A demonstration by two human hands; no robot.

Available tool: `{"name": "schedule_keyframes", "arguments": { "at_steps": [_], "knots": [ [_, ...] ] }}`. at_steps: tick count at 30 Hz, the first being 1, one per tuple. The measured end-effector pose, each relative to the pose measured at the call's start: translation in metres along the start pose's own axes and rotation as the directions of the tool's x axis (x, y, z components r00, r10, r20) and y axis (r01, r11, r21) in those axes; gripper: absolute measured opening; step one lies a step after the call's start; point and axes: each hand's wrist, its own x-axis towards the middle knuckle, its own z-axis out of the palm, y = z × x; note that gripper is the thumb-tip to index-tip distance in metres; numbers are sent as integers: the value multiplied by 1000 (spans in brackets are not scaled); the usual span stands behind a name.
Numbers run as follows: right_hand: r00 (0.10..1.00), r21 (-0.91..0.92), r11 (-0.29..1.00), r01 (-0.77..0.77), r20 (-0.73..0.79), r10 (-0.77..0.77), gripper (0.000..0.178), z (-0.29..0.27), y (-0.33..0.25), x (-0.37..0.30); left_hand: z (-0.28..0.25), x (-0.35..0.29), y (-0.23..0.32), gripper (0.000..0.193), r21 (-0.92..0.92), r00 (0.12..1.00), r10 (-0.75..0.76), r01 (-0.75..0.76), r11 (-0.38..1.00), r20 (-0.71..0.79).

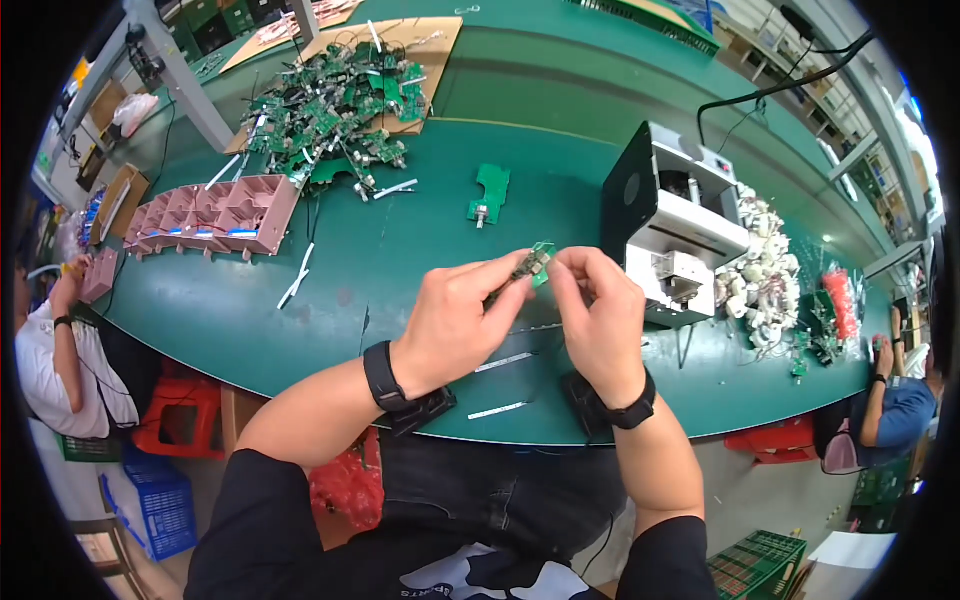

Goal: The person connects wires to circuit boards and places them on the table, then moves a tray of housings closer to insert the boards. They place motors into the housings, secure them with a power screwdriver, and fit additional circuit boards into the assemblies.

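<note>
A small green circuit board point(537, 260) with metal parts is pinched between the thumb and fingers of my left hand point(455, 315), above the near part of the table. My right hand point(608, 312) comes up to the board's right edge with its thumb and fingertips closed together; what lies between them is hidden. Beyond my hands, another green circuit board point(492, 190) with a metal shaft part lies flat on the green table point(430, 220). White strips point(498, 410) lie on the table below my hands, beside dark objects partly covered by my wrists.
A heap of circuit boards point(340, 110) covers cardboard at far left. Nearer stands a pink compartment tray point(215, 215). To the right are a black-and-white machine point(680, 220) and a pile of white parts with wires point(765, 270). Other people sit at both table ends.
</note>
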Motion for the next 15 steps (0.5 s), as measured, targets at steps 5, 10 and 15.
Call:
{"name": "schedule_keyframes", "arguments": {
  "at_steps": [5, 10, 15],
  "knots": [
    [993, -112, 993, 29, 113, -16, 15, -26, -21, -16, -19, 0, 19, 24, -24, 995, -99, 100, 995, 24],
    [993, -337, 935, 109, 86, -84, 24, -75, -36, -48, -69, 31, 9, 19, 103, 992, -125, 127, 987, -28],
    [994, -463, 886, 38, 108, 13, 21, -105, -37, -85, -209, 130, -51, 42, 613, 950, -153, 295, 733, -274]
  ]
}}
